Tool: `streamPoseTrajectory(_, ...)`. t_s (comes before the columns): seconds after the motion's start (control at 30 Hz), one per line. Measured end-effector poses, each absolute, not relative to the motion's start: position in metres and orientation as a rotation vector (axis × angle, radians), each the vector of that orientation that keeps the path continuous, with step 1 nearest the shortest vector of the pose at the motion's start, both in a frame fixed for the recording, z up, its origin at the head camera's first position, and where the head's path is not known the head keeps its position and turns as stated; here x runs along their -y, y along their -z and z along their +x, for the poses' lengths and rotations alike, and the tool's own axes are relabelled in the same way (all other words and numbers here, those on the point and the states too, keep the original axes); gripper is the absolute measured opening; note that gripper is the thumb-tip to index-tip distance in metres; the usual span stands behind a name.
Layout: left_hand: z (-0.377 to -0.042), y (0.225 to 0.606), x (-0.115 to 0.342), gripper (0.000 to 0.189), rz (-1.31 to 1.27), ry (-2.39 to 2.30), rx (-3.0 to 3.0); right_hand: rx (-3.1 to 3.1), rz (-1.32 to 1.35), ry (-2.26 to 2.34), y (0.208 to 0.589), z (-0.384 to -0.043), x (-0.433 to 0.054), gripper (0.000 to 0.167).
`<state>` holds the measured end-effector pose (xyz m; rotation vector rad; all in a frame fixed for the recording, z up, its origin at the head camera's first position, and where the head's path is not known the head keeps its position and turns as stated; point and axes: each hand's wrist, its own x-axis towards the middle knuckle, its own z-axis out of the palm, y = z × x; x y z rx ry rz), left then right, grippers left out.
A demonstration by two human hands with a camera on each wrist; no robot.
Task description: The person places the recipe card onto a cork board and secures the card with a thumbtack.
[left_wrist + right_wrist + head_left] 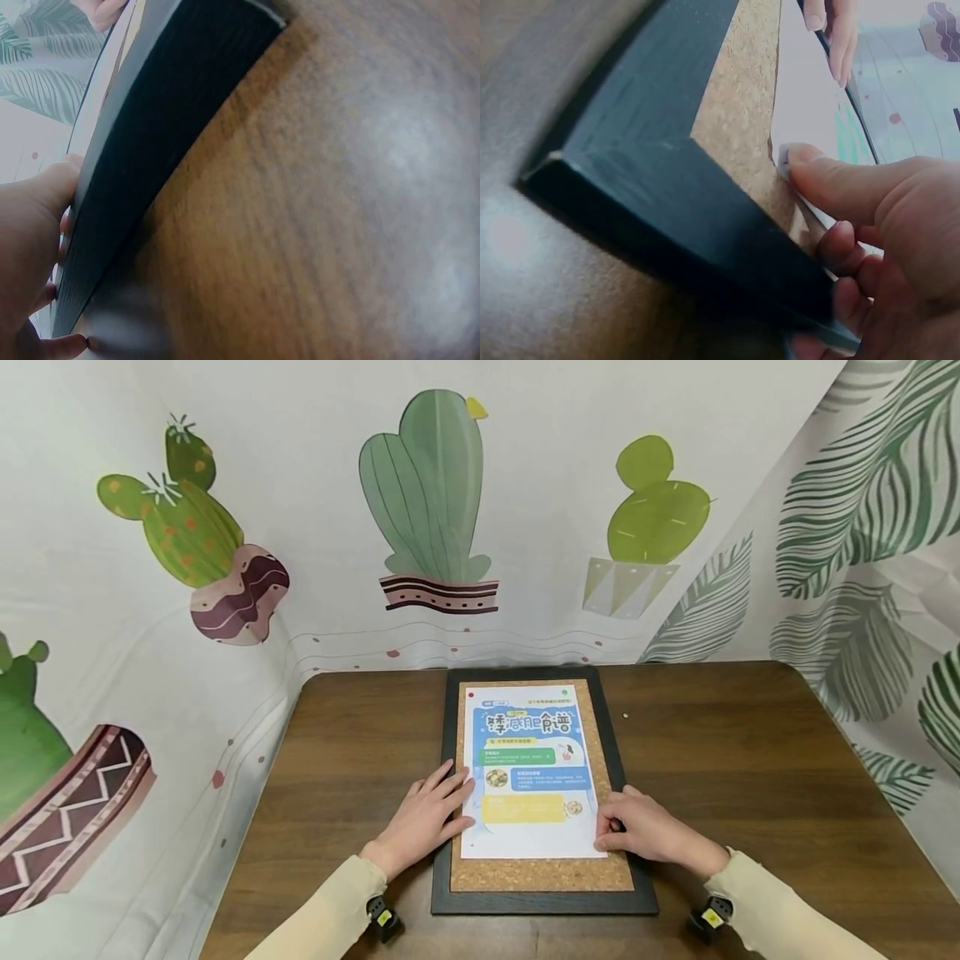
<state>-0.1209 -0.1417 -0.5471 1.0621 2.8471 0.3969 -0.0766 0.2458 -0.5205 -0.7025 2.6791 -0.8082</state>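
A corkboard [540, 877] in a black frame [543, 903] lies on the wooden table. On it is a printed poster [525, 843] with colored panels. A red thumbtack [471, 695] and a green thumbtack [565, 692] sit at its top corners, and a tiny pale dot marks its lower left. My left hand [427, 814] rests spread on the poster's left edge and the frame. At the lower right corner my right hand [648, 827] has its thumb on a small pale thumbtack [784, 156], mostly hidden by the thumb. Its other fingers curl over the frame's right side.
A small white piece [626, 716] lies on the table [720, 760], right of the frame. Behind the table hangs a white cloth [540, 510] printed with cacti and leaves. Dark wrist cameras [384, 918] are strapped below both hands.
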Motion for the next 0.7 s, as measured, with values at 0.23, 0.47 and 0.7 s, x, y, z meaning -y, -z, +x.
streamPoseTrajectory(0.23,-0.1209,0.5482,0.1402,0.066,1.078,-0.399,-2.852,-2.670,-0.612,0.782,0.5169,-0.0790,-0.2446,0.035)
streamPoseTrajectory(0.47,-0.1203,0.5479,0.1412,0.065,1.084,-0.394,-2.854,-2.712,-0.570,0.780,0.5219,-0.0777,-0.2451,0.036)
streamPoseTrajectory(0.7,-0.1200,0.5474,0.1421,0.066,1.078,-0.398,-2.860,-2.735,-0.559,0.817,0.5266,-0.0761,-0.2466,0.037)
